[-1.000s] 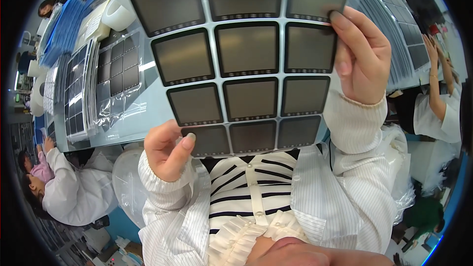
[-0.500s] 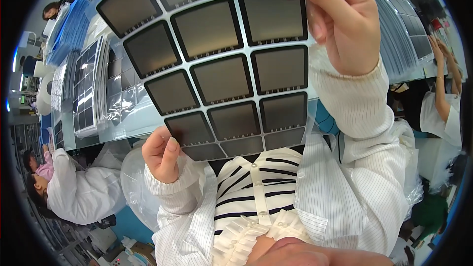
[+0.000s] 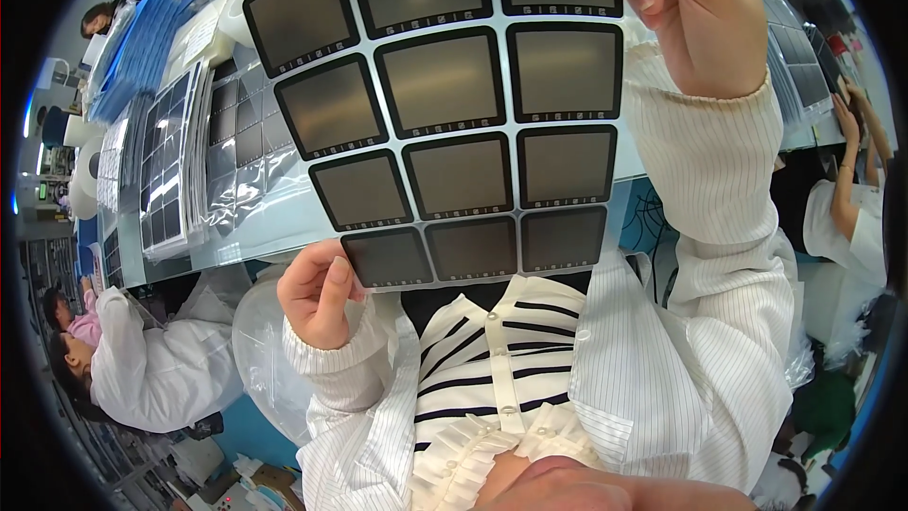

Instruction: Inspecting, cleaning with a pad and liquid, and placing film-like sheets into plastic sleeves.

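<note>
The sheet (image 3: 449,170) has shifted rightward, upright between both hands; the right hand (image 3: 705,19) is higher. The left hand (image 3: 320,293) pinches its lower left corner. Left of those fingers, a stack (image 3: 170,170) rests on the table (image 3: 227,248), a co-worker (image 3: 156,360) nearby. The frame cuts off the sheet's top and right fingertips; their grip cannot be told.

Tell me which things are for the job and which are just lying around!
For the job:
Sheet of dark panels, held up
Left hand, at its lower left corner
Right hand, at its right edge
Stack of similar sheets, probably, because they look alike

Seemingly just around:
Blue stack, untouched
Black cables, beside the right sleeve
</note>
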`<state>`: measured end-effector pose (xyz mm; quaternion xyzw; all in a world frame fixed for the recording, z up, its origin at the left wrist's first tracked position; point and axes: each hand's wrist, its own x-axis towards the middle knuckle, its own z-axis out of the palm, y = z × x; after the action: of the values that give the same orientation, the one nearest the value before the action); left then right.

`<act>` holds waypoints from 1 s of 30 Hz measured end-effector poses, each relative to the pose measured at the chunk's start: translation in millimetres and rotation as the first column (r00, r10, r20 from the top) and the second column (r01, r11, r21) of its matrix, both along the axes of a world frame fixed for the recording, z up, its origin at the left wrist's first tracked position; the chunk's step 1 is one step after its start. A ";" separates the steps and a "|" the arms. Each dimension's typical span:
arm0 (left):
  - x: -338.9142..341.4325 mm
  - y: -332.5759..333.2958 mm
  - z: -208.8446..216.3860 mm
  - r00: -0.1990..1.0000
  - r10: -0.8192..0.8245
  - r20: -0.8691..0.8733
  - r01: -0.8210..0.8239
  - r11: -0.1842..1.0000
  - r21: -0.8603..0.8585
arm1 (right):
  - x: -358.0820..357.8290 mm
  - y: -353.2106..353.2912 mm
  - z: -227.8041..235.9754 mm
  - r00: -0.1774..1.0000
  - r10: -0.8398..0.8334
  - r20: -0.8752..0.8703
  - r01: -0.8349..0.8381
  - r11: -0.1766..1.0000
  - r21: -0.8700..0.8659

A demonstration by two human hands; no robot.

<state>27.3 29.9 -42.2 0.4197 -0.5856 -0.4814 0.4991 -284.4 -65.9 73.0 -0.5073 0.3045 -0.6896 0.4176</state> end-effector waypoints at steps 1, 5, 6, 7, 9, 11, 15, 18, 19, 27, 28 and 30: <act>-1.2 0.0 1.7 1.000 -0.026 -0.017 0.026 1.000 0.005 | -1.8 0.1 -0.2 1.000 0.000 -0.001 0.000 1.000 0.001; -9.1 -0.5 8.4 0.999 -0.037 0.020 0.037 0.999 -0.003 | -10.8 -2.3 -3.1 0.999 -0.032 0.006 0.032 0.999 -0.020; -10.5 -0.8 8.7 0.999 -0.031 0.021 0.031 0.999 -0.004 | -13.7 -2.0 -3.8 0.998 -0.062 -0.002 0.062 0.998 -0.024; -11.8 -1.9 8.8 0.997 -0.053 0.057 0.055 0.998 -0.038 | -15.1 -0.3 -3.1 0.994 -0.105 0.011 0.105 0.994 0.021; -17.9 -5.6 9.0 0.992 -0.074 0.099 0.085 0.990 -0.110 | -22.1 4.5 -2.3 0.987 -0.158 -0.013 0.159 0.987 0.024; -23.6 -8.3 9.2 0.987 -0.096 0.132 0.115 0.982 -0.147 | -31.6 10.1 -0.9 0.962 -0.263 -0.067 0.267 0.963 0.046; -33.1 -9.3 10.0 0.967 -0.114 0.229 0.163 0.964 -0.210 | -40.4 12.8 -6.4 0.930 -0.351 -0.108 0.359 0.931 0.068; -34.7 -11.3 10.7 0.952 -0.134 0.275 0.203 0.948 -0.243 | -85.9 10.3 -21.6 0.958 -0.153 -0.242 0.125 0.984 -0.125; -37.6 -11.2 15.3 0.940 -0.148 0.307 0.223 0.948 -0.227 | -89.2 10.4 -23.0 0.958 -0.151 -0.244 0.124 0.985 -0.124; -43.0 -30.1 31.9 0.955 -0.144 0.259 0.221 0.928 -0.300 | -61.5 5.8 15.1 0.868 -0.410 -0.279 0.431 0.902 0.015; -44.3 -32.0 35.1 0.955 -0.145 0.258 0.222 0.927 -0.302 | -63.7 3.3 17.4 0.867 -0.411 -0.282 0.428 0.904 -0.002; -46.2 -35.2 39.3 0.960 -0.117 0.255 0.198 0.927 -0.319 | -62.5 1.9 21.5 0.880 -0.400 -0.256 0.416 0.909 0.007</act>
<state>-18.9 -5.3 -2.9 0.3313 -0.7463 -0.3590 0.4520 -346.9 -63.9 94.5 -0.5008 0.4755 -0.6833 0.2370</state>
